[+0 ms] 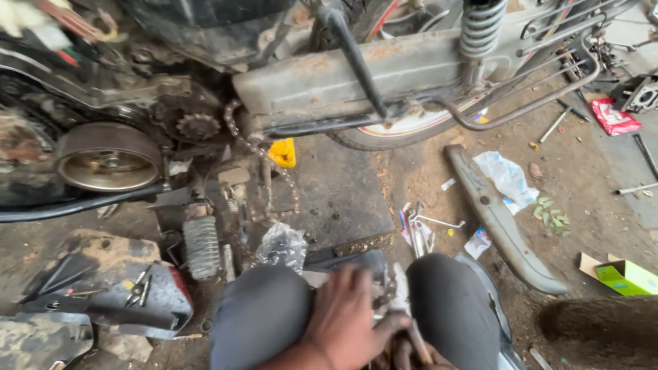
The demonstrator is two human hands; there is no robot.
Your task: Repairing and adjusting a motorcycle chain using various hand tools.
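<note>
A thin tool [418,342] is gripped by the left hand [346,322] – right hand [404,353] mostly hidden below, grip can't be told – loose chain [264,154] hung up ahead.

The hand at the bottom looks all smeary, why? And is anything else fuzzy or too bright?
Head view: the left hand between the grey-trousered knees is smeared by motion blur, and so is the thin stick-like tool by the right hand; the top-left corner is blurred too; the rusty drive chain and green cardboard box look sharper; daylight is soft and even, without hard shadows or glare.
</note>
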